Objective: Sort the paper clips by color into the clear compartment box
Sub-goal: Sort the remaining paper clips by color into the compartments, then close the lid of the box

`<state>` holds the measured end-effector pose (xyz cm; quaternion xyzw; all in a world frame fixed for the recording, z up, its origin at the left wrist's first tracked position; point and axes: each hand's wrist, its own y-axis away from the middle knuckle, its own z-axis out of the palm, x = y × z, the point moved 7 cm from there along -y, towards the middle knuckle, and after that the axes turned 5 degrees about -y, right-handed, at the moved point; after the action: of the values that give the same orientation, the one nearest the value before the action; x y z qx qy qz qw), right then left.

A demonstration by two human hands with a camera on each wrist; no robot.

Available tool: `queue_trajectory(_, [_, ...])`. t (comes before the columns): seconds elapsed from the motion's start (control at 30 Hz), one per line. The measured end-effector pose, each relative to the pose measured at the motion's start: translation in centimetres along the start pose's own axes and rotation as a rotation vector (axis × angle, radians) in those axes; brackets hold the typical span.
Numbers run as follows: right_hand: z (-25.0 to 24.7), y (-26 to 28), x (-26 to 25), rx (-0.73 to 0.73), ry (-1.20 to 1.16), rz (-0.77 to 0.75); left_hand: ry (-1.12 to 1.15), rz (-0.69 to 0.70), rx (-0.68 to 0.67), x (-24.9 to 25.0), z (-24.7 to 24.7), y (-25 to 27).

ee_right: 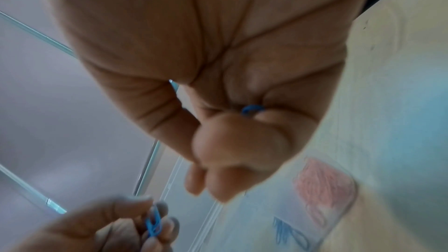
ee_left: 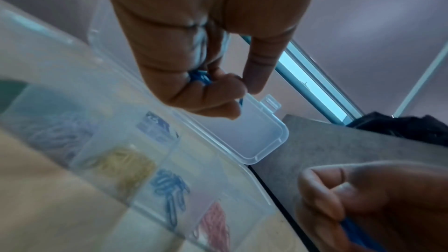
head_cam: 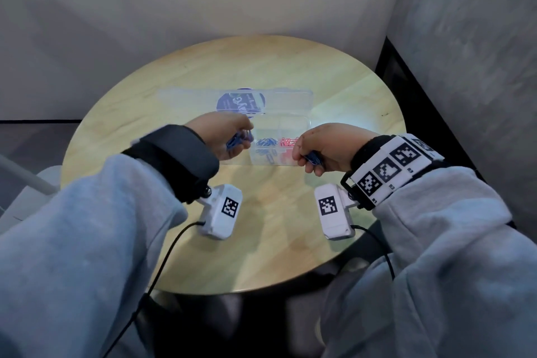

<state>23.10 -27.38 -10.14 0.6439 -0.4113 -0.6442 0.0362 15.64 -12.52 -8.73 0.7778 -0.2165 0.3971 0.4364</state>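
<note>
both hands point(head_cam: 229, 136) point(head_cam: 322, 148) pinch light, slippery, tangle-prone blue clips point(head_cam: 238, 139); best gripped by the wire loop over the box point(head_cam: 279, 151).

Your left hand point(head_cam: 225, 136) is curled, fingertips pinching blue paper clips point(head_cam: 236, 139). Your right hand point(head_cam: 322, 148) is fisted around more blue clips point(head_cam: 313, 159), forearms angled inward, hands apart.

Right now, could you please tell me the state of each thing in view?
Compartment box: lid open, on the table.
Left hand: holds blue clips.
Right hand: grips blue clips.
Blue compartment: partly filled.
Red compartment: partly filled.
</note>
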Motion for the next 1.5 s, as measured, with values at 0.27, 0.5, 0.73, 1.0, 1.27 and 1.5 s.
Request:
queue_trajectory(0.27, [-0.8, -0.5, -0.3, 0.04, -0.081, -0.015, -0.113, 0.077, 0.02, 2.3, 2.6, -3.0])
queue_trajectory(0.5, [-1.0, -1.0, -0.5, 0.052, -0.136, -0.033, -0.498, 0.279, 0.164, 1.9, -1.0, -2.4])
queue_trajectory(0.73, [-0.9, -1.2, -1.0, 0.063, -0.263, -0.082, -1.247, 0.24, 0.23, -2.0, -5.3, -1.0])
queue_trajectory(1.0, [0.7, -1.7, -2.5, 0.108, -0.041, -0.179, -1.291, 0.416, 0.175, -2.5, -4.9, -0.5])
queue_trajectory(1.27, [4.2, -3.0, -3.5, 0.193, 0.552, -0.209, -1.24, 0.47, 0.088, -4.9, -4.7, 2.2])
queue_trajectory(1.5, [5.2, -1.0, -3.9, 0.184, 0.721, -0.238, -1.138, 0.484, 0.101, -4.3, -6.2, 4.0])
